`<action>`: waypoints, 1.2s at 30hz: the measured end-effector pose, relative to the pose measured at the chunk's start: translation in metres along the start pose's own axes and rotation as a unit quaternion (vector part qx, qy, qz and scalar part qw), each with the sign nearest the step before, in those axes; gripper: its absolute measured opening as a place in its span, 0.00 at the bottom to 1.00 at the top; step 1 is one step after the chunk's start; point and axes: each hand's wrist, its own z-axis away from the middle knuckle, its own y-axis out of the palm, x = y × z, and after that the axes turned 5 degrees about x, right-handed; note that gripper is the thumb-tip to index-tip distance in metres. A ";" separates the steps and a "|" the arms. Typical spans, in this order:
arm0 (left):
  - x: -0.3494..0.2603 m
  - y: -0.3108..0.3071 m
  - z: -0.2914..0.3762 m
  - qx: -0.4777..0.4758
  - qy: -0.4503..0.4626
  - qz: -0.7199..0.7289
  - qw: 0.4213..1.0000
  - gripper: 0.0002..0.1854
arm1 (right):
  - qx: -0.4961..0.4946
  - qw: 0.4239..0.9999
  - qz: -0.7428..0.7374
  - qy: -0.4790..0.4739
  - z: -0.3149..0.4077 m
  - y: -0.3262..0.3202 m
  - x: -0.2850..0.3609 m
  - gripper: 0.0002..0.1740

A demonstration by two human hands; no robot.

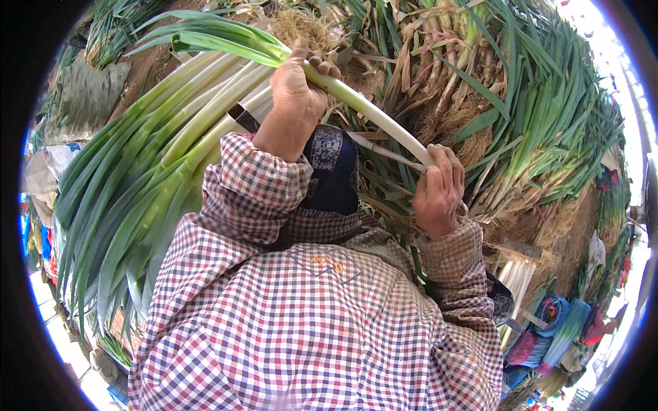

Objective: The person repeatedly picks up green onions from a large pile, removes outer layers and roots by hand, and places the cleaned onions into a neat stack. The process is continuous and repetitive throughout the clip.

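Note:
My left hand point(300, 92) grips a large green onion point(367, 110) where its white stem turns into green leaves, which point up and left. My right hand point(439, 190) pinches the lower, white end of the same stem. A thin, pale strip of outer leaf point(383, 150) hangs beneath the stem and runs to my right fingers. Left of my left hand lies a pile of cleaned green onions point(169, 123), white ends up and leaves fanning down. Both of my forearms wear checked sleeves.
Uncleaned green onions point(545, 123) with roots and soil are heaped at the right. Loose roots point(303, 28) and dry leaves point(406, 56) lie beyond my hands. A grey sheet point(85, 100) is at the far left. More white stems point(516, 277) and rolled colourful cloth point(555, 329) lie at the lower right.

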 end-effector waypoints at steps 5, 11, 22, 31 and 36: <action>0.001 -0.001 -0.004 -0.037 0.006 -0.024 0.999 0.11 | 0.043 0.986 0.031 -0.158 0.012 -0.005 -0.004 0.09; -0.003 -0.007 -0.011 -0.045 0.007 -0.024 0.999 0.09 | 0.341 0.936 -0.085 0.009 0.061 0.000 0.005 0.07; -0.020 -0.027 -0.029 0.058 0.029 -0.054 0.996 0.03 | 0.385 0.812 -0.174 0.403 0.235 0.000 -0.093 0.28; -0.019 -0.019 -0.022 0.085 0.026 -0.011 0.996 0.04 | 0.114 0.435 -0.711 0.541 0.146 0.049 -0.078 0.29; -0.028 -0.029 -0.016 0.066 0.042 -0.087 0.993 0.07 | 0.355 0.743 -0.323 0.466 0.146 0.008 -0.064 0.23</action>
